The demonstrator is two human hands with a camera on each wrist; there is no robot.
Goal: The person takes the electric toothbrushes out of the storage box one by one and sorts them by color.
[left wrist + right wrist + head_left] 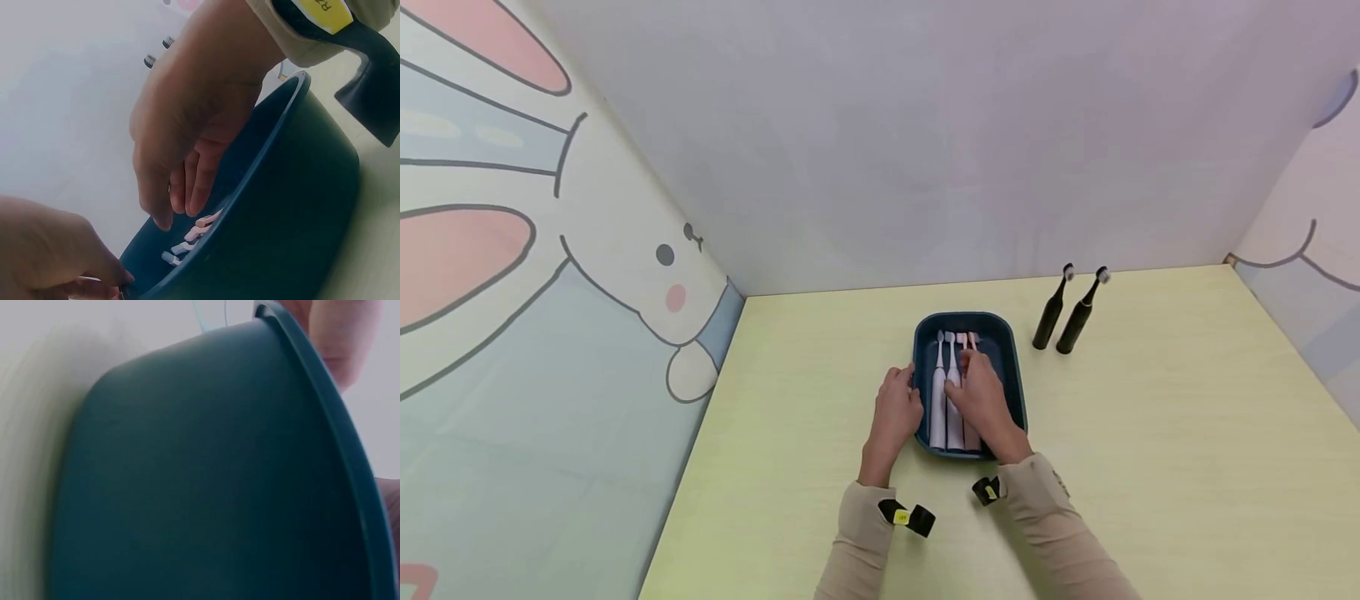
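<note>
A dark blue plastic basin (pixel 1019 392) sits on the table. Inside lie white electric toothbrushes (pixel 938 408) and pink electric toothbrushes (pixel 972 438), side by side with heads toward the far end. My left hand (pixel 898 407) pinches the basin's left rim between thumb and fingers, as the left wrist view shows. My right hand (pixel 983 398) reaches over the basin, its fingers hanging down just above the toothbrushes and partly covering the pink ones. In the left wrist view, nothing shows between the right fingers (pixel 199 181). The basin's outer wall (pixel 212 475) fills most of the right wrist view.
Two black electric toothbrushes (pixel 1049 321) stand on the pale yellow table (pixel 1165 400) to the right of the basin. A plain wall (pixel 925 167) rises behind the table. To the left is a wall panel (pixel 550 350) with a cartoon rabbit.
</note>
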